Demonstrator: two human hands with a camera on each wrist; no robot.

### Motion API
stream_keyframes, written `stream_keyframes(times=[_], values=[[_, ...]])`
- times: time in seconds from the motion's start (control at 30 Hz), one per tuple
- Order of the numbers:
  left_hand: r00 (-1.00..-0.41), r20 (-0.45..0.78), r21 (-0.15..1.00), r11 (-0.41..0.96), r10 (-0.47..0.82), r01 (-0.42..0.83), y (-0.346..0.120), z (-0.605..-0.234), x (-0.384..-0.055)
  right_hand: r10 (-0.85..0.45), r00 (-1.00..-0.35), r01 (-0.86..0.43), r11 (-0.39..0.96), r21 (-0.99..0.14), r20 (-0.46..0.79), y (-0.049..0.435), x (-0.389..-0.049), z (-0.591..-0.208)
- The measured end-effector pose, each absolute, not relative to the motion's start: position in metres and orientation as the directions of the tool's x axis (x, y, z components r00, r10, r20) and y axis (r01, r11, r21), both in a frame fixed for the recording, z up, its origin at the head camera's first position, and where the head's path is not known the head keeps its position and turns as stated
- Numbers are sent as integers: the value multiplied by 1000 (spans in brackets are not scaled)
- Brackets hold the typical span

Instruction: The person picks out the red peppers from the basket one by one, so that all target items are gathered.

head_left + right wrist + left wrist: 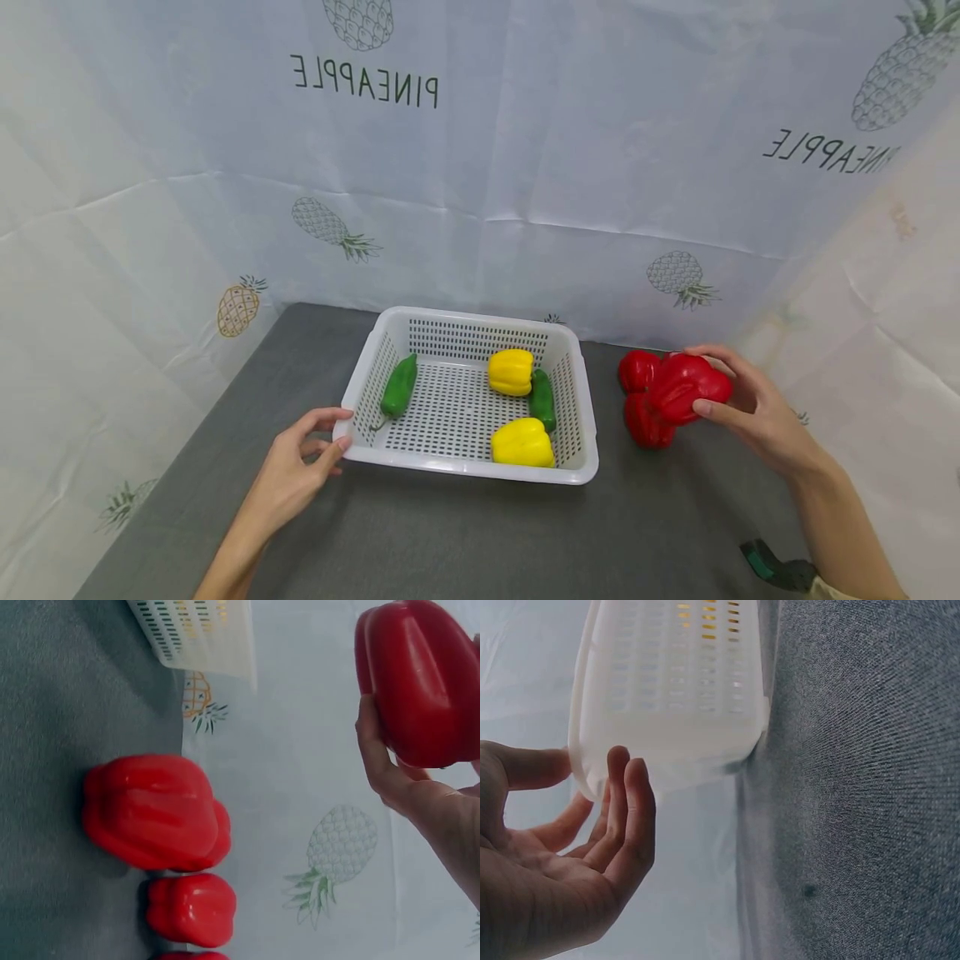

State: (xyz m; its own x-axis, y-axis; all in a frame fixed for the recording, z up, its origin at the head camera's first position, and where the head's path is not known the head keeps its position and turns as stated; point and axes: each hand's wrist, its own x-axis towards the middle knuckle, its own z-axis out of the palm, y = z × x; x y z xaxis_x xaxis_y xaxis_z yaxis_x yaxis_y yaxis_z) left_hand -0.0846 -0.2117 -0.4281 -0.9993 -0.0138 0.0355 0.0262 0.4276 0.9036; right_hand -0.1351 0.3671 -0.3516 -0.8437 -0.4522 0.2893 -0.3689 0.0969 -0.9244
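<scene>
My right hand (768,412) grips a red bell pepper (688,388), held up off the table in the right wrist view (420,682). Other red bell peppers (647,423) lie on the table just beneath and left of it, partly hidden by the held one in the head view. At the near left corner of a white plastic basket (465,467), my left hand (294,471) pinches the rim between thumb and fingers. Inside the basket are a green chili pepper (400,386) at the left, another green pepper (542,400) at the right, and two yellow bell peppers (522,442).
The grey table (450,542) runs back to a pale curtain (480,150) printed with pineapples, which also hangs at both sides. A dark strap (776,568) shows at my right wrist.
</scene>
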Motion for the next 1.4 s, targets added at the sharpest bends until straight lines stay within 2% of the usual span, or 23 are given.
stream_keyframes(times=[0.33,0.77,0.9,1.4], values=[[-999,36,904,426,-16,26,-212,-428,-84,-379,-902,-301,211,-930,206,387,-131,-354],[-999,53,908,416,-8,44,-211,-428,-84,-302,-941,-231,256,-939,150,418,-132,-376],[-999,52,908,417,-9,43,-211,-428,-84,-299,-947,-208,289,-934,118,427,-135,-385],[-998,52,904,425,-17,40,-211,-427,-84,-341,-936,-186,268,-945,88,453,-145,-417]])
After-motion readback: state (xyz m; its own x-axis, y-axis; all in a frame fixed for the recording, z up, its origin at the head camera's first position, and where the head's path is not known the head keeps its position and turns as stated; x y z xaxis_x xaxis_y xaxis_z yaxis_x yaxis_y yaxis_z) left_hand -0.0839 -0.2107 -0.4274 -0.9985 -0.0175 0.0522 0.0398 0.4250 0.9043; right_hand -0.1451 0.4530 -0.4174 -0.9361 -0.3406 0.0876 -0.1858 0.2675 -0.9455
